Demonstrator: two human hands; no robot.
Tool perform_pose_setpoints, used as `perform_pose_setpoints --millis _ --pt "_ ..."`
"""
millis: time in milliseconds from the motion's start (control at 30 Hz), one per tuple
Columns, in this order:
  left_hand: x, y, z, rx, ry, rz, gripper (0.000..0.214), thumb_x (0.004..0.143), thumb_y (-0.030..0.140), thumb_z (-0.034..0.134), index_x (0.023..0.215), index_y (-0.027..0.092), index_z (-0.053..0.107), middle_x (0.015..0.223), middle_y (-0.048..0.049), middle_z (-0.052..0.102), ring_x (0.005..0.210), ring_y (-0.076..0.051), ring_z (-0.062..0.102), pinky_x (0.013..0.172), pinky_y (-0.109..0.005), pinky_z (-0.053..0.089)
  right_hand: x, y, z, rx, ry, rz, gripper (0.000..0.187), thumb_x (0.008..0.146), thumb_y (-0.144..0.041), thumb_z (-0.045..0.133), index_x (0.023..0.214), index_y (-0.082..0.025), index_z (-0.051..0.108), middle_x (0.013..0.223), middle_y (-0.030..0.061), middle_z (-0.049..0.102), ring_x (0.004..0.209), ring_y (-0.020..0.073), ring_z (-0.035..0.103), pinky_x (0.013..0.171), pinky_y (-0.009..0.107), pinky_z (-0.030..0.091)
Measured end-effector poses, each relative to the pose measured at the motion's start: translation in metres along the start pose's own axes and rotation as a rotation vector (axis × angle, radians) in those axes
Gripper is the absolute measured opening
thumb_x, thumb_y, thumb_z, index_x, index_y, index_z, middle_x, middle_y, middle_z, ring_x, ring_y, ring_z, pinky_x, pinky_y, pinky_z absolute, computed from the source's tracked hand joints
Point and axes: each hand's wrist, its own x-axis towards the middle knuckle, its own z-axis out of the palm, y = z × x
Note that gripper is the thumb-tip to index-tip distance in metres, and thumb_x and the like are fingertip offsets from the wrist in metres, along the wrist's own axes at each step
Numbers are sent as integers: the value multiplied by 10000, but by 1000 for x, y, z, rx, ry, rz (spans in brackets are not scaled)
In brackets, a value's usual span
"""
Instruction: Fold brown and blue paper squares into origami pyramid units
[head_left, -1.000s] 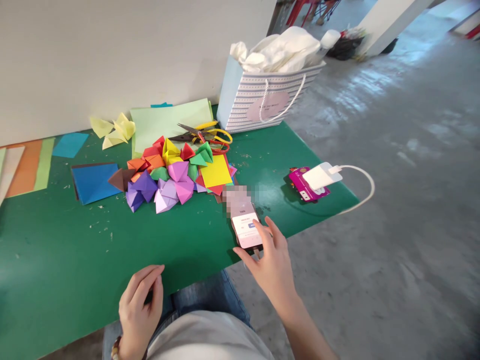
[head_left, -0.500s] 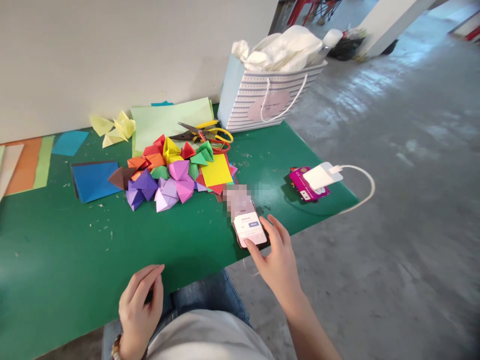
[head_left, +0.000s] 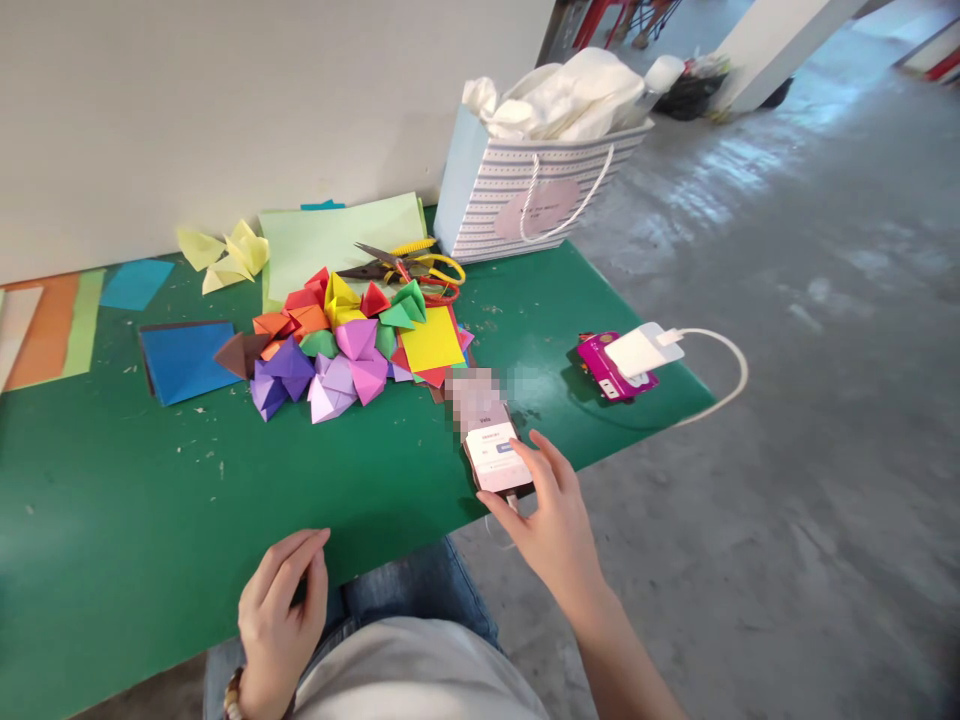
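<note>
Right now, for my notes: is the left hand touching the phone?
Apart: in the head view, green tabletop separates the left hand from the phone.

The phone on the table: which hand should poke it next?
Probably the right hand: its fingers are on the phone, while the left hand sits farther away, at the edge of the table.

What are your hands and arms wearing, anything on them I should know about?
The left hand and right hand are bare, without gloves, and the right forearm shows no sleeve. A dark beaded bracelet sits at the left hand's wrist; no cables or markings show on either hand.
</note>
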Motion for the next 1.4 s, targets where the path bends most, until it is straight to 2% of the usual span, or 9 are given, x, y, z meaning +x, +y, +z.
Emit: perform_pose_setpoints --millis 200,433,800,1033,1400 --pt "0 0 0 3 1 2 313 817 -46 594 1039 165 658 956 -57 680 854 -141 652 803 -261 530 3 -1 0 -8 27 -59 440 874 -523 584 1189 -218 548 1363 196 454 1040 288 602 807 466 551" --pt "0 0 0 -1 1 3 307 819 -44 596 1038 162 660 950 -62 683 855 -136 649 800 -261 532 5 3 0 -8 32 -82 389 871 -506 596 1114 -203 570 1359 201 451 1015 279 618 813 468 548" --pt "-1 0 0 0 2 -27 296 835 4 588 1042 200 669 944 -55 700 830 -155 678 783 -274 558 6 5 1 4 30 -31 392 874 -471 605 1166 -212 566 1374 186 448 1044 282 618 855 481 543" --pt "-1 0 -1 9 -1 -26 293 833 3 590 1037 197 671 944 -51 700 832 -153 679 792 -270 550 6 4 1 -14 40 -47 381 879 -480 597 1142 -205 580 1359 186 462 1029 279 619 844 469 544" --pt "-1 0 0 15 1 -19 310 831 -4 591 1053 200 665 943 -51 699 827 -152 673 786 -271 548 5 4 0 12 15 18 489 859 -505 610 1250 -227 515 1363 181 472 1212 335 529 886 495 522"
